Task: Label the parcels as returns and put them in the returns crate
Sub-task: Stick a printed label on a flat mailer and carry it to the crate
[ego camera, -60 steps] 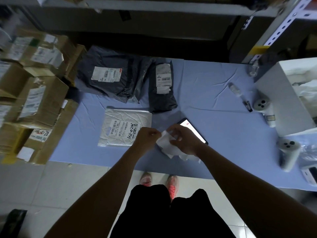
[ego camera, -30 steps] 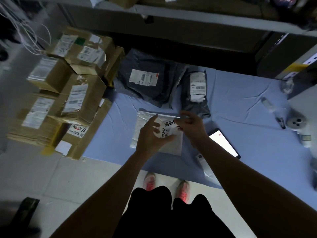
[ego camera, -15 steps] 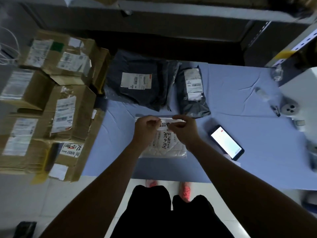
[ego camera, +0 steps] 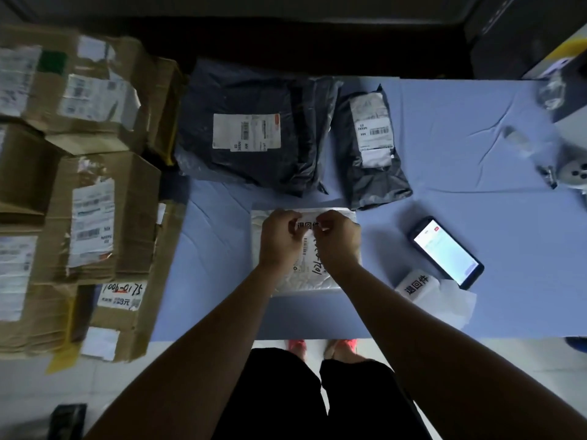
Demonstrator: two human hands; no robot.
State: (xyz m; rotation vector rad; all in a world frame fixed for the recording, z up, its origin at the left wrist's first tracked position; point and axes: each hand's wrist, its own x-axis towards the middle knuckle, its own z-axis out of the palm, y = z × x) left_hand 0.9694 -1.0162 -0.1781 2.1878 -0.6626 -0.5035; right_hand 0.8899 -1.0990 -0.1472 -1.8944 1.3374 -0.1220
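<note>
A white padded parcel (ego camera: 305,277) lies flat on the blue table (ego camera: 476,160) in front of me. My left hand (ego camera: 279,239) and my right hand (ego camera: 338,239) both pinch a white returns sticker (ego camera: 306,225) with black characters, held low over the parcel's far end. Whether the sticker touches the parcel I cannot tell. Behind it lie a large dark poly-bag parcel (ego camera: 254,128) and a smaller grey one (ego camera: 371,147), each with a shipping label. To the right a sheet of more returns stickers (ego camera: 419,285) rests on crumpled backing paper.
A lit phone (ego camera: 444,252) lies right of the parcel. Stacked cardboard boxes (ego camera: 92,198) fill the left side beside the table. Small white devices (ego camera: 575,173) and a pen (ego camera: 548,174) sit at the far right edge. A dark shelf runs behind the table.
My hands peeled a sticker from the sheet at the right, carried it left over the white parcel, and have now lowered it toward the parcel's far end.
</note>
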